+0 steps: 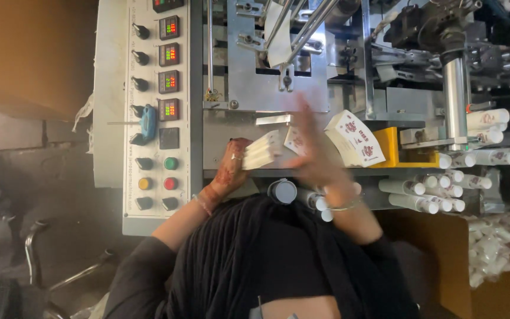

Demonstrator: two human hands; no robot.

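A: What is the left hand (231, 168) doing?

B: Its fingers are clenched round a small stack of flat white cartons (262, 149), gripped at the near end, with the far end poking out over the machine's counter (219, 155) beside the control panel (159, 106)

A: And the right hand (317, 156)?

B: Blurred in motion, fingers spread, hovering by the printed folded cartons (355, 137) in front of the yellow guide (392, 145). I cannot tell whether it grasps one

A: How would that stack handle?

B: Light thin card, I'd judge: stiff along the folds, but it bends and creases easily, and smooth sheets may slide apart. Best pinched across the flat faces near one end, keeping the edges squared

A: Anything else close?

B: White tubes (438, 189) lie in rows to the right
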